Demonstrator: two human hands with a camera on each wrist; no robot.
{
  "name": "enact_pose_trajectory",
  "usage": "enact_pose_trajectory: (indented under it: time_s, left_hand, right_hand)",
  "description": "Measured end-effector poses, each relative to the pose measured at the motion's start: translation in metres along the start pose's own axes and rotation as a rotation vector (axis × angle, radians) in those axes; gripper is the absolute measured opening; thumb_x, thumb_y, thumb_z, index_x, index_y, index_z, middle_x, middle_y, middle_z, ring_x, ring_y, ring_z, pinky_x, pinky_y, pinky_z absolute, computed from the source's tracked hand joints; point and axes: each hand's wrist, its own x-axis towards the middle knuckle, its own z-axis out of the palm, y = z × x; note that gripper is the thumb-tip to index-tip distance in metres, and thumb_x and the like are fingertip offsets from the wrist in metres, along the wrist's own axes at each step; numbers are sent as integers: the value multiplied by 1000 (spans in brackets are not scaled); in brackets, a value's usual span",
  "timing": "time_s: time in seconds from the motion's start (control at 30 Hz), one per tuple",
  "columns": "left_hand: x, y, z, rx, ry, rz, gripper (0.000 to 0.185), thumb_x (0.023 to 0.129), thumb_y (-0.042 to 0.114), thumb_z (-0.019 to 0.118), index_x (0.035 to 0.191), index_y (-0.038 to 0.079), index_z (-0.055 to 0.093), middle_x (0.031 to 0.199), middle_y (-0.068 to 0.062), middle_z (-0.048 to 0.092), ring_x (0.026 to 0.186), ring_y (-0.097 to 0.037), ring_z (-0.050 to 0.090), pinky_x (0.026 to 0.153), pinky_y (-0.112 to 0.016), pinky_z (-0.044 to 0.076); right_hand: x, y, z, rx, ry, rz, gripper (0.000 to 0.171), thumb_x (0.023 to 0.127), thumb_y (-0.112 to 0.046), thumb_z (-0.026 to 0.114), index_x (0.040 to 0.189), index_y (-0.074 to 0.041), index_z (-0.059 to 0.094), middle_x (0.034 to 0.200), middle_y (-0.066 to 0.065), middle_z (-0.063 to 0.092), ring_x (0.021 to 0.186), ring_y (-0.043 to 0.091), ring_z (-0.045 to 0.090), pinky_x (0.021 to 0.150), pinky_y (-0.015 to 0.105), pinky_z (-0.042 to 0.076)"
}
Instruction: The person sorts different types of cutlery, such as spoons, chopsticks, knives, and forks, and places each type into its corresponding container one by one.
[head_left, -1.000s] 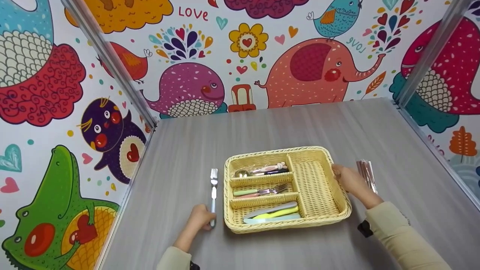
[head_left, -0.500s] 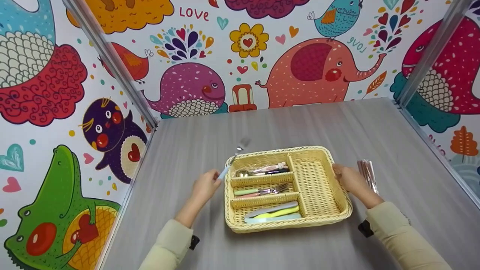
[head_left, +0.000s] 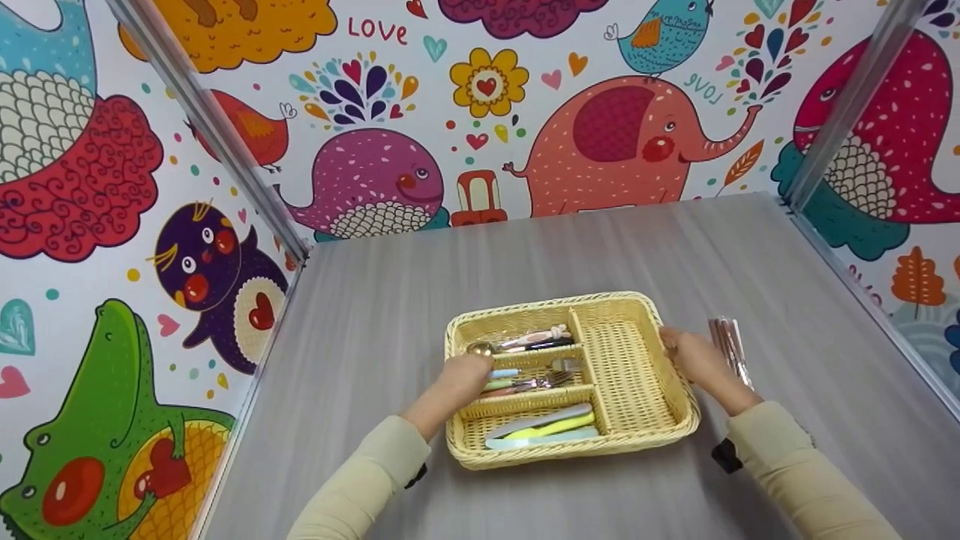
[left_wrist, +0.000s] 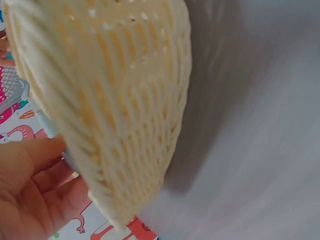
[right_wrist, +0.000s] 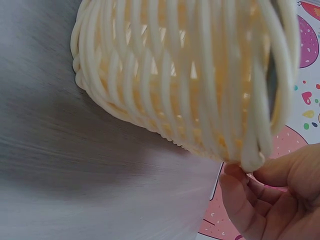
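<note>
A wicker cutlery basket (head_left: 630, 367) with several compartments stands on the table. Over its left side, my left hand (head_left: 463, 377) pinches the end of a fork with a light blue handle (head_left: 506, 373); the fork's tines point right within the middle compartment. Beside it lie forks with green and pink handles (head_left: 510, 387). In the left wrist view, the fingers of that hand (left_wrist: 37, 185) are at the basket's rim, which hides most of the fork. My right hand (head_left: 701, 364) holds the basket's right rim, thumb and fingers pinching the edge in the right wrist view (right_wrist: 272, 195).
The back compartment holds a spoon (head_left: 481, 349) and other handled cutlery. Knives (head_left: 547, 427) in grey, yellow and pale blue lie in the front one. A bundle of shiny cutlery (head_left: 730, 349) rests on the table right of the basket. Patterned walls (head_left: 480, 112) enclose the table.
My left hand has lifted the blue-handled fork from the table left of the basket and brought it right, over the rim into the middle compartment. The right hand has stayed on the rim.
</note>
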Motion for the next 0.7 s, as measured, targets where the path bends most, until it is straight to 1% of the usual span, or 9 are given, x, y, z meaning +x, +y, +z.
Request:
enact_pose_trajectory:
  time_s: [0.1,0.13,0.2,0.27,0.33,0.43,0.5,0.6,0.7]
  left_hand:
    - [4,-1,17,74,-21,27,11,76,4,61,68,11,57,63,-2,61,53,-19,57,44,-32,45]
    - [8,-6,36,99,12,48,13,75,4,59,66,13,56,60,-1,59,50,-17,55,42,-31,43]
    - [16,-13,66,133,1,71,15,75,4,58,64,14,58,60,0,59,49,-17,55,42,-32,44]
    - [25,-27,109,165,72,113,19,75,5,55,60,16,56,57,0,57,47,-17,53,40,-32,41]
    - [32,-34,131,162,61,123,19,74,5,54,59,16,56,57,0,57,46,-18,52,39,-33,40]
    - [35,-31,127,152,-31,85,17,72,4,56,60,15,57,58,-1,58,49,-18,54,41,-34,42]
    - [33,-24,106,143,-125,28,15,74,4,59,63,14,60,62,-1,61,52,-18,57,45,-36,45]
    - [36,-31,127,190,-49,44,14,68,5,57,60,16,57,60,0,58,49,-16,53,42,-34,43]
    - [41,-38,154,187,-44,17,11,72,10,58,65,17,61,66,0,62,55,-18,57,48,-37,47]
  right_hand:
    - [0,0,0,3,-4,1,41,80,9,51,121,8,52,77,18,62,62,26,55,47,30,40]
    - [0,0,0,3,-2,0,40,80,9,52,121,8,52,79,20,63,63,26,56,48,31,41]
    - [1,1,1,-3,1,-3,39,81,8,53,120,8,52,83,22,63,64,27,56,50,32,42]
    - [1,1,1,-8,2,-4,39,81,7,53,120,8,52,86,24,63,65,27,56,51,33,43]
    - [2,1,1,-14,5,-9,39,81,7,53,120,8,52,85,23,64,65,27,56,52,33,43]
    - [2,1,1,-17,-3,-3,41,80,9,51,120,8,52,79,19,63,61,25,55,49,31,41]
    - [2,2,1,-9,-14,8,43,78,12,49,121,7,52,73,15,60,58,22,53,45,29,40]
    - [1,2,1,-8,-29,18,46,76,16,46,121,7,52,67,10,56,55,20,51,40,27,37]
    - [1,1,1,-14,-28,18,45,77,15,46,121,8,51,67,10,56,56,21,50,41,27,36]
